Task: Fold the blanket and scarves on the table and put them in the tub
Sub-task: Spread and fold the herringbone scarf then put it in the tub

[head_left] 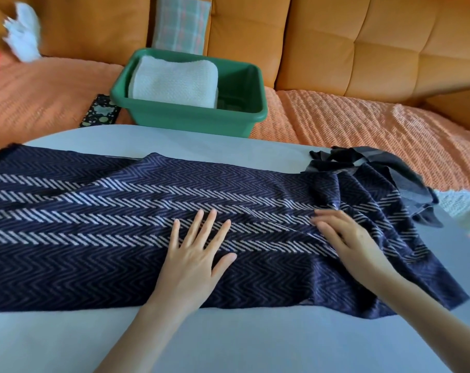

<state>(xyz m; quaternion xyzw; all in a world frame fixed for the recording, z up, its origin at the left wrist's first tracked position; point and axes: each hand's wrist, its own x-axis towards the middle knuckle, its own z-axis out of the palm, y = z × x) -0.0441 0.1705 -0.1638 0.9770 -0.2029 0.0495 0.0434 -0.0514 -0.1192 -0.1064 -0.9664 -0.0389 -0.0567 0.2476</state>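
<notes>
Nothing here can be read: no words, labels, brand marks, numbers or signs. The dark flat item just left of the green tub carries only pale dots and blobs, too small to make out as letters. The scarf in front of the tub bears only woven zigzag stripes.

Pale grey smooth-topped table with a curved far edge. Directly on it lie a long navy herringbone scarf, spread flat across its width, and a crumpled dark grey scarf at the far right rim, touching the first.
</notes>
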